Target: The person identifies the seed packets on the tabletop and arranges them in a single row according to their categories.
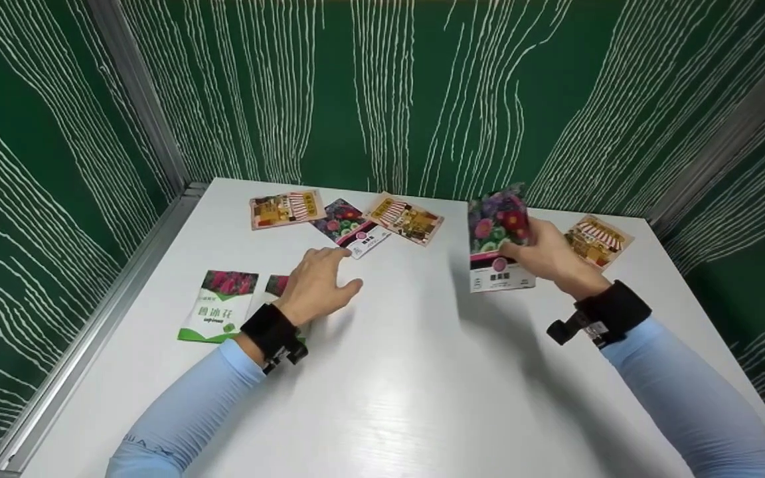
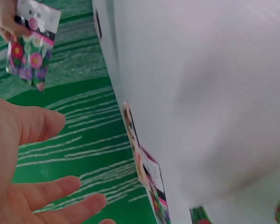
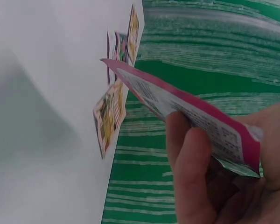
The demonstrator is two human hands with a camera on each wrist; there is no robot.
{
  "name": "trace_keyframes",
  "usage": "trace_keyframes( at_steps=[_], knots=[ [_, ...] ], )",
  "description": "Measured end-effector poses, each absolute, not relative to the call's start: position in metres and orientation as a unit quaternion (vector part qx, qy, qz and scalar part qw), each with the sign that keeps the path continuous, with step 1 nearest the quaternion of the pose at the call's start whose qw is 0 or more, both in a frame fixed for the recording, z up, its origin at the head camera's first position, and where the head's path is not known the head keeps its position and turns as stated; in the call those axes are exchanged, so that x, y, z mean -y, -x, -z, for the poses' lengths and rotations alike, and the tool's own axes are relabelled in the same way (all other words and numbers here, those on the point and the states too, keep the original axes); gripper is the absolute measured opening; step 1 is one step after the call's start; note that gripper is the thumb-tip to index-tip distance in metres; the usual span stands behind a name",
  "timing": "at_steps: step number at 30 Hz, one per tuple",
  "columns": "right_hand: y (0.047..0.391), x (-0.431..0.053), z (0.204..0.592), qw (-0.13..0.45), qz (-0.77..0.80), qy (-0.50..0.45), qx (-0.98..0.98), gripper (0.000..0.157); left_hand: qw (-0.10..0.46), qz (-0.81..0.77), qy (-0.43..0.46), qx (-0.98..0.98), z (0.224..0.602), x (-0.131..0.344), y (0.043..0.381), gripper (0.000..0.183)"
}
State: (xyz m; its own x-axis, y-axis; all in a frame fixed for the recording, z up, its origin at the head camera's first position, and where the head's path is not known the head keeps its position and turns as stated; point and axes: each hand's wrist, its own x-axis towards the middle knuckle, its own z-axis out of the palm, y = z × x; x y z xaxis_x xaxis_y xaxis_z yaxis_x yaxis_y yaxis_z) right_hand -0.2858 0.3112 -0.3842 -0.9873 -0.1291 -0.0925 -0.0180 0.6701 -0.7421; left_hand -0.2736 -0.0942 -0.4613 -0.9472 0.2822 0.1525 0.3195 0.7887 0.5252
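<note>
My right hand (image 1: 552, 255) pinches a flower seed packet (image 1: 499, 226) by its right edge and holds it up above the table; in the right wrist view the printed back of that packet (image 3: 191, 114) shows between thumb and fingers. Over the table's left half hovers my left hand (image 1: 316, 285), fingers spread and holding nothing. It partly hides a green-and-white packet (image 1: 277, 285) beneath it. Another green-and-white packet (image 1: 218, 305) lies flat to its left. Beyond its fingertips a second flower packet (image 1: 369, 239) lies partly under a tan packet (image 1: 409, 218).
Another tan packet (image 1: 287, 209) lies at the back left, touching the flower packet or nearly so. One more tan packet (image 1: 598, 242) lies behind my right hand. Green, white-streaked panels (image 1: 382, 99) stand round the back and sides of the white table (image 1: 382, 398).
</note>
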Motion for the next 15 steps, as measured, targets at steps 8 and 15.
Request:
trace_keyframes(
  at_steps=[8,15],
  knots=[
    [0.276,-0.276,0.395,0.083,0.416,0.086,-0.901,0.041,0.021,0.293,0.184,0.938,0.457,0.077,0.277,0.065],
    [0.272,-0.249,0.409,0.104,0.438,0.095,-0.888,0.038,-0.034,0.352,0.186,0.917,0.457,0.064,0.278,0.066]
  ],
)
